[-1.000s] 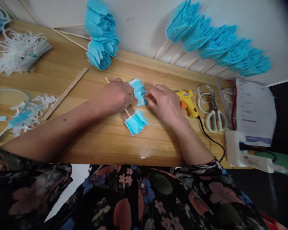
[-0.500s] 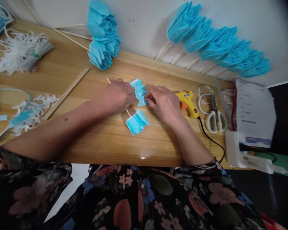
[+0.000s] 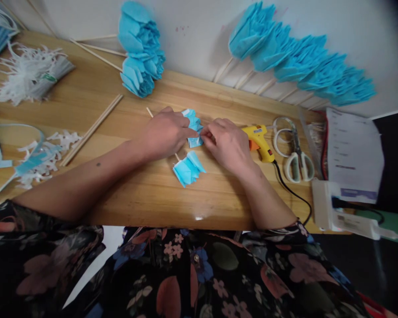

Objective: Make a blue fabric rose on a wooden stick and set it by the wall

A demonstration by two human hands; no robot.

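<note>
A pleated blue petal strip (image 3: 194, 122), seemingly of thin fabric or crepe paper, lies between my hands on the wooden table. My left hand (image 3: 166, 132) has its fingers curled over the strip's left part, the forefinger reaching across it. With closed fingertips, my right hand (image 3: 228, 142) pinches the strip's right edge. A thin wooden stick (image 3: 149, 112) runs beneath my left hand, which hides its middle. At its lower end is a small blue flower bud (image 3: 188, 168), lying just below the strip.
To the right lie a yellow glue gun (image 3: 260, 140), clear tape (image 3: 283, 142), scissors (image 3: 298, 165) and a white power strip (image 3: 321, 205). Finished blue flowers (image 3: 298, 57) lean on the wall. Left are more flowers (image 3: 141, 48), sticks (image 3: 92, 130), white scraps (image 3: 36, 165) and a white bundle (image 3: 33, 73).
My left hand has shifted slightly right, its forefinger now stretched over the petal strip towards my right fingertips. My right hand stays at the strip's edge.
</note>
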